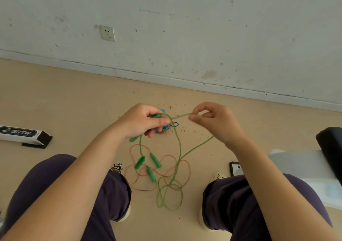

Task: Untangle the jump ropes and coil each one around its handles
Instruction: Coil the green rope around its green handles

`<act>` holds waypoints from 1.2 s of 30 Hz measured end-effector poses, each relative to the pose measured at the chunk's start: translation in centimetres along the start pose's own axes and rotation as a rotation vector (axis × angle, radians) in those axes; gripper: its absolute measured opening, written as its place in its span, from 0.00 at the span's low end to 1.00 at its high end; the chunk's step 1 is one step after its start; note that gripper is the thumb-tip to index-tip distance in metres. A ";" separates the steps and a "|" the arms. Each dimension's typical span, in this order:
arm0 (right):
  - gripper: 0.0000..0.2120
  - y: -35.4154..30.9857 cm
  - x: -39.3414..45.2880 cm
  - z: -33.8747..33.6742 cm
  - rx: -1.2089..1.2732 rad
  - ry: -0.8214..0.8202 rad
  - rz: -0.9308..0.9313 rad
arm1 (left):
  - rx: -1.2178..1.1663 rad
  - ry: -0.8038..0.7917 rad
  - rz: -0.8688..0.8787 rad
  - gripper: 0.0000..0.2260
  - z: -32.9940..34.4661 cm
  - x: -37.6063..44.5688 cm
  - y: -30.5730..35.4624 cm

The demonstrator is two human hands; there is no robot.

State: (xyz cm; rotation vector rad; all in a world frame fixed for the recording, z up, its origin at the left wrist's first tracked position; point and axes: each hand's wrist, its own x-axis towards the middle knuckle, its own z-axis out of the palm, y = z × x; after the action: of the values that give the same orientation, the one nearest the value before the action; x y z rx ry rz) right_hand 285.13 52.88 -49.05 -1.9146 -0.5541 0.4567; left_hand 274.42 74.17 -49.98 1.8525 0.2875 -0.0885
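Note:
My left hand [143, 121] grips a green handle [136, 138] whose lower end pokes out below the palm. The green rope [179, 144] arcs from that hand to my right hand [212, 120], which pinches it between thumb and forefinger. From there the rope drops to loose loops on the floor between my knees. A second green handle [139, 162] dangles on the rope below my left hand. Two more green handles [155, 160] lie on the floor with a thin red rope [167, 166] looped around them. A blue coiled rope [171, 125] lies behind my left hand, mostly hidden.
The floor is tan, with a grey wall and skirting behind. A white and black box [24, 134] lies at far left. At right stand a dark bag [331, 148] and a pale sheet [296, 164]. My knees and shoes flank the ropes.

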 end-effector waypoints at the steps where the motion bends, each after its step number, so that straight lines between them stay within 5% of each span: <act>1: 0.04 0.1 0.2 -0.7 0.049 0.082 0.011 | -0.005 0.026 -0.007 0.05 -0.7 -0.1 0.0; 4: 0.03 0.4 0.3 -2.0 0.126 0.136 -0.001 | -0.051 0.082 -0.011 0.06 -1.7 -0.2 -0.3; 12: 0.13 -0.3 -1.1 2.7 0.094 -0.258 -0.012 | -0.073 -0.052 -0.002 0.09 1.4 -0.1 -0.1; 21: 0.04 -0.1 -0.3 -0.1 0.044 -0.019 0.015 | 0.010 0.034 -0.027 0.06 -1.8 0.0 -0.5; 29: 0.15 -0.7 -1.1 2.6 0.007 -0.249 -0.019 | -0.070 -0.105 0.009 0.07 1.8 0.1 -0.2; 36: 0.04 -0.3 -0.5 -0.2 -0.054 0.013 -0.024 | -0.079 -0.150 -0.025 0.07 0.0 -0.2 -0.3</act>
State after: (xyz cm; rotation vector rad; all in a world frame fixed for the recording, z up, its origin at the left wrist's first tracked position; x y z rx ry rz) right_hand 284.74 52.57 -48.68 -1.9589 -0.5853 0.4179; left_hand 274.14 74.24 -50.25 1.7540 0.2066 -0.2296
